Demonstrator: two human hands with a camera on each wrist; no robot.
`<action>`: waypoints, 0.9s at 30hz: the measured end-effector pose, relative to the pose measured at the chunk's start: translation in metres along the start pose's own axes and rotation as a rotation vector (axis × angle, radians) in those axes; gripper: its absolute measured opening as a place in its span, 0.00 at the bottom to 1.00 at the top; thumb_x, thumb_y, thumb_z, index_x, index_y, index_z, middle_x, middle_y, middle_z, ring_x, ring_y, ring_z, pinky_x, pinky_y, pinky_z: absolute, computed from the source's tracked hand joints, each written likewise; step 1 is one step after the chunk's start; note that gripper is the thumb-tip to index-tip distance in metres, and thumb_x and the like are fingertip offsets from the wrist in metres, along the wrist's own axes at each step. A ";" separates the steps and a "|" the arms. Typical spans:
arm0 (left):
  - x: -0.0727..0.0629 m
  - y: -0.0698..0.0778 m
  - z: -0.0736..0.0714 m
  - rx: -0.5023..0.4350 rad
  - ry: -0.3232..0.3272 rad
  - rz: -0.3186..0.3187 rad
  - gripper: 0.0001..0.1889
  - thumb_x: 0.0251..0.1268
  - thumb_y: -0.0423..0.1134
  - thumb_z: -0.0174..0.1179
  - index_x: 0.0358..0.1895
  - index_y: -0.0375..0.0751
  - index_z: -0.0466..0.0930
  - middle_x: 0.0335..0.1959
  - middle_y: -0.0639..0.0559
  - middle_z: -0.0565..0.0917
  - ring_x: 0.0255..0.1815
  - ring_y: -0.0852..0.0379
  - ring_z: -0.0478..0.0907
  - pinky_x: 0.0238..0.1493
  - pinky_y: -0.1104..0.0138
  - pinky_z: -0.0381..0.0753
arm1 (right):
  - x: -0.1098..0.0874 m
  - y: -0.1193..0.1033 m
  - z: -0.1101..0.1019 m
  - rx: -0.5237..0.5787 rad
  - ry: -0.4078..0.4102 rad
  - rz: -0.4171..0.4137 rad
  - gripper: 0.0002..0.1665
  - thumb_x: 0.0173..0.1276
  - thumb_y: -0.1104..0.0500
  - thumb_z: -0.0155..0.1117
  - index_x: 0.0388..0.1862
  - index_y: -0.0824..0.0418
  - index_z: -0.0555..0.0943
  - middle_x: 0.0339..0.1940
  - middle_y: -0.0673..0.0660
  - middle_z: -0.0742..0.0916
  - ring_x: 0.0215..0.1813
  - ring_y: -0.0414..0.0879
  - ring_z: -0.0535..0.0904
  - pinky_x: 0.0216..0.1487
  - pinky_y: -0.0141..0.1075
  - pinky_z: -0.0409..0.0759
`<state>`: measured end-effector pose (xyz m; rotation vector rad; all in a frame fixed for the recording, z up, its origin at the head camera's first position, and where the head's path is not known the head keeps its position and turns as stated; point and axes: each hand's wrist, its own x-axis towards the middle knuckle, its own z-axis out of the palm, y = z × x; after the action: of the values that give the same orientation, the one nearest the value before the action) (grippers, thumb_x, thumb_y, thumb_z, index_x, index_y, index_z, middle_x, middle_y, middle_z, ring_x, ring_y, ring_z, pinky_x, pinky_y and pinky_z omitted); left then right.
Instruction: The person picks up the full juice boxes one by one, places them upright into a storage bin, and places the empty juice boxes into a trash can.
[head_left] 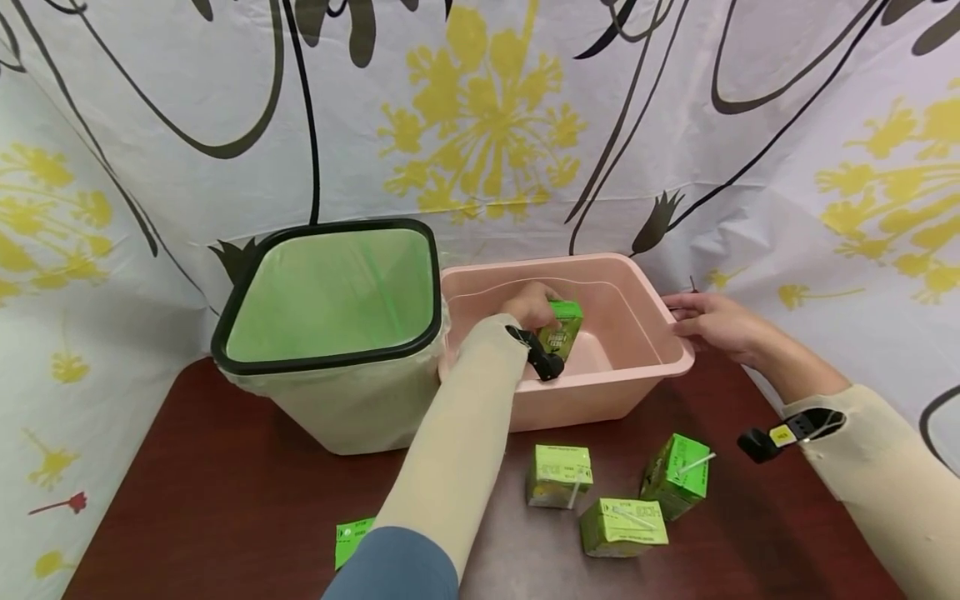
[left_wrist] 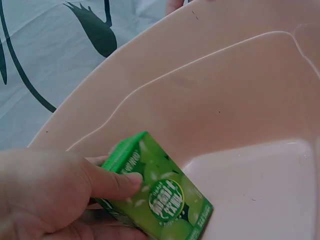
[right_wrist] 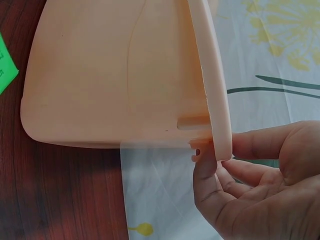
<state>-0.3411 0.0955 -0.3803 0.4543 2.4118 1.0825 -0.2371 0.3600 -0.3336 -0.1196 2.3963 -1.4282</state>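
Inside the pink plastic basin [head_left: 600,275], my left hand [head_left: 531,305] grips a green juice box [head_left: 564,327]. The left wrist view shows the thumb across the front of that juice box [left_wrist: 167,200], which is tilted above the basin's pale floor [left_wrist: 250,195]; the other fingers are partly hidden behind it. My right hand [head_left: 720,327] holds the basin's right rim. In the right wrist view, fingers and thumb of the right hand [right_wrist: 265,185] pinch the rim [right_wrist: 220,110] from both sides.
Left of the basin stands a bin [head_left: 330,367] with a black rim and a pale green inside. On the dark red table [head_left: 225,483] in front are several more juice boxes [head_left: 558,477], some with straws attached. One green box [head_left: 352,537] is partly covered by the left sleeve. A patterned cloth [head_left: 480,125] hangs behind.
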 end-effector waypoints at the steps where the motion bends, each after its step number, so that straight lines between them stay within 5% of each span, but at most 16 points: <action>1: 0.001 0.000 0.000 0.051 -0.002 0.009 0.26 0.61 0.24 0.69 0.64 0.39 0.81 0.58 0.45 0.84 0.49 0.55 0.79 0.47 0.72 0.80 | 0.000 0.000 0.000 -0.006 0.001 -0.004 0.34 0.75 0.73 0.50 0.75 0.84 0.52 0.44 0.50 0.82 0.39 0.36 0.81 0.39 0.31 0.83; 9: 0.004 -0.002 -0.002 0.240 -0.057 0.035 0.25 0.61 0.32 0.72 0.63 0.40 0.81 0.56 0.47 0.84 0.48 0.56 0.79 0.48 0.72 0.78 | 0.000 -0.001 0.001 -0.008 0.009 -0.007 0.33 0.75 0.74 0.51 0.74 0.83 0.54 0.42 0.50 0.82 0.38 0.37 0.81 0.37 0.31 0.83; 16: 0.005 -0.005 -0.002 0.270 -0.043 0.034 0.18 0.62 0.33 0.72 0.55 0.36 0.84 0.44 0.49 0.82 0.39 0.58 0.74 0.40 0.72 0.74 | 0.002 0.000 0.001 0.011 -0.001 -0.010 0.34 0.75 0.74 0.51 0.75 0.83 0.54 0.42 0.49 0.83 0.38 0.37 0.82 0.37 0.32 0.83; 22: -0.001 0.000 -0.006 0.267 -0.027 0.031 0.21 0.62 0.33 0.72 0.57 0.33 0.81 0.51 0.45 0.82 0.39 0.58 0.73 0.40 0.71 0.75 | 0.003 0.000 0.001 0.002 0.001 -0.002 0.34 0.75 0.74 0.51 0.75 0.83 0.53 0.43 0.49 0.83 0.38 0.37 0.82 0.37 0.32 0.84; 27: -0.010 0.020 -0.014 0.279 -0.111 0.056 0.21 0.71 0.37 0.63 0.64 0.33 0.76 0.62 0.43 0.79 0.46 0.54 0.75 0.45 0.67 0.78 | 0.002 0.002 -0.001 0.015 -0.005 0.001 0.34 0.75 0.74 0.50 0.75 0.83 0.52 0.42 0.47 0.83 0.39 0.36 0.82 0.38 0.32 0.84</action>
<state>-0.3375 0.0953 -0.3541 0.6590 2.4717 0.7233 -0.2393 0.3607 -0.3353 -0.1179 2.3812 -1.4437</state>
